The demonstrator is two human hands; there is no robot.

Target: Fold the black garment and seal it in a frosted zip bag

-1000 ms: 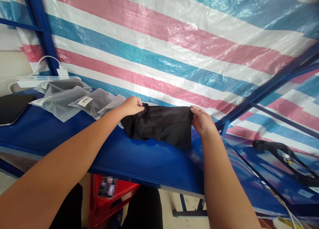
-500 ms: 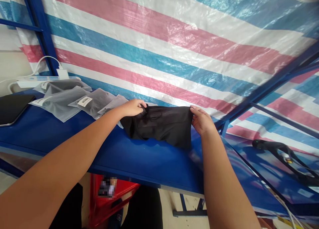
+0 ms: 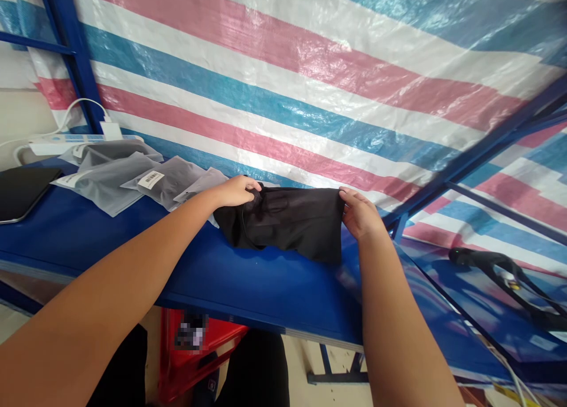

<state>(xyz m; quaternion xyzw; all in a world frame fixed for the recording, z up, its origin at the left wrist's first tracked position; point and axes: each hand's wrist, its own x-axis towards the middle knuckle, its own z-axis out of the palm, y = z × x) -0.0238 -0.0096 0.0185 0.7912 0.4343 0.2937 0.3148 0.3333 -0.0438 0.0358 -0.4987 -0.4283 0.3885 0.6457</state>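
Note:
A black cloth garment point(image 3: 292, 224) is stretched sideways between my hands above the blue table point(image 3: 248, 289); its exact kind is not clear. My left hand point(image 3: 239, 191) pinches the bunched left end, thumb and fingers closed on the fabric. At the upper right corner, my right hand point(image 3: 358, 212) grips the edge between thumb and fingertips. The cloth hangs down from both grips, its lower edge at or close to the tabletop. Left of the garment, a frosted plastic bag point(image 3: 172, 188) with dark contents lies partly behind my left forearm.
More frosted bags point(image 3: 110, 176) lie at the left, near a white power strip point(image 3: 66, 147) and a black flat device point(image 3: 26, 194). A striped tarp point(image 3: 283, 111) hangs behind. Black straps point(image 3: 500, 265) rest on the right-hand table; a red stool point(image 3: 177, 365) stands below.
Almost nothing differs. The right end of the black garment and my right hand have shifted very slightly to the right.

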